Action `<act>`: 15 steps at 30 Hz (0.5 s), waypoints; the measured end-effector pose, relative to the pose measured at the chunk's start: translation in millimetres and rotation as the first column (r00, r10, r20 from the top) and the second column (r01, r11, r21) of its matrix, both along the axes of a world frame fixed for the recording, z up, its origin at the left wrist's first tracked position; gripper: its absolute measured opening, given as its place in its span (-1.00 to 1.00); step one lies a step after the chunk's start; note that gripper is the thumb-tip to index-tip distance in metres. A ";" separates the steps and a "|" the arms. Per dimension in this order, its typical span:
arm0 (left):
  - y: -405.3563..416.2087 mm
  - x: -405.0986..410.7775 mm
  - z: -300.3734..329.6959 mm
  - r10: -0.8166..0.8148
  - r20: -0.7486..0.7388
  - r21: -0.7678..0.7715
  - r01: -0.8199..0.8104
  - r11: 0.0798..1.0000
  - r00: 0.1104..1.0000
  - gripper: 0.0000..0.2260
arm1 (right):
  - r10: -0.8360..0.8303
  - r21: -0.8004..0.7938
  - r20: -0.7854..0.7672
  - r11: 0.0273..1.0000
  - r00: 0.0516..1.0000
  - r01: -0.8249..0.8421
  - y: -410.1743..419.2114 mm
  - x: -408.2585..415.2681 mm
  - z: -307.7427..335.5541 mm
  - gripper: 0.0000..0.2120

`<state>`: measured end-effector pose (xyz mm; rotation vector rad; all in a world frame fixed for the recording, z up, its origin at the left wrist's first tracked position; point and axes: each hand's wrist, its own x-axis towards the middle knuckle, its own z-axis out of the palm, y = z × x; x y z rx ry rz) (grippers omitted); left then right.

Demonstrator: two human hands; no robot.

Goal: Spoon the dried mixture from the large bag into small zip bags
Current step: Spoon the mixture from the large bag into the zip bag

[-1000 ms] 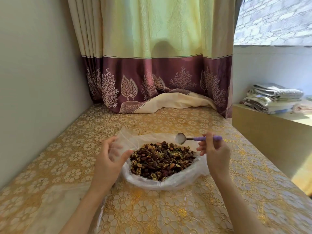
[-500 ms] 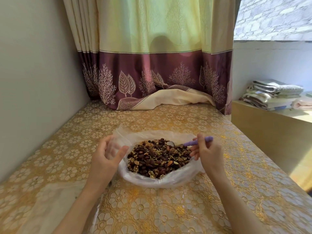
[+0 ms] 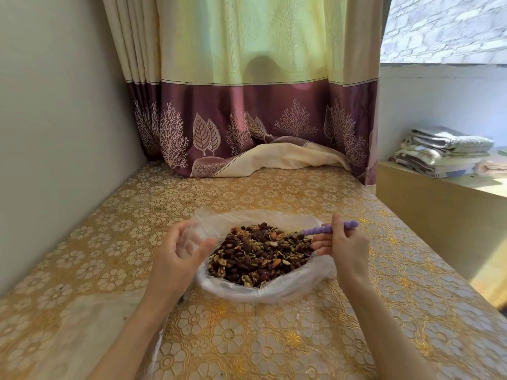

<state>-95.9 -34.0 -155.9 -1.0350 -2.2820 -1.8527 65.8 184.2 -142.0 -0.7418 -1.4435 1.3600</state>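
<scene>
I see the right hand pinching the purple spoon, its bowl dug into the mix. Left hand holds a small clear bag open. Large bag sits centre frame on the counter.

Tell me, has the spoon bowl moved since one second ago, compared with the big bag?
Yes. The spoon bowl went down: earlier it hung bare above the far rim of the large bag, now it is dug into the dried mixture, with the right hand gripping the purple handle.
</scene>
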 end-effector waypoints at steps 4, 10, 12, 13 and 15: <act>1.1 0.6 0.8 -0.011 -0.013 -0.015 0.011 1.000 1.000 -0.58 | -0.005 -0.025 -0.034 1.000 0.999 0.005 -3.6 0.0 3.8 -0.54; 2.4 3.0 2.8 -0.015 -0.013 -0.034 0.015 0.999 1.000 -0.50 | 0.079 -0.021 -0.163 0.996 0.983 -0.083 -18.4 -1.6 24.3 -0.51; 2.5 3.6 4.2 -0.008 -0.037 -0.039 0.007 0.999 0.999 -0.51 | 0.129 0.009 -0.189 0.992 0.974 -0.129 -23.7 -3.1 35.6 -0.52; 2.3 3.4 4.7 -0.004 -0.047 -0.040 0.002 0.999 0.999 -0.51 | 0.159 0.024 -0.202 0.987 0.966 -0.157 -27.0 -4.1 41.3 -0.51; 2.0 2.7 5.2 -0.003 -0.045 -0.037 0.001 0.999 0.999 -0.52 | 0.219 0.056 -0.220 0.976 0.950 -0.212 -35.4 -7.4 52.5 -0.49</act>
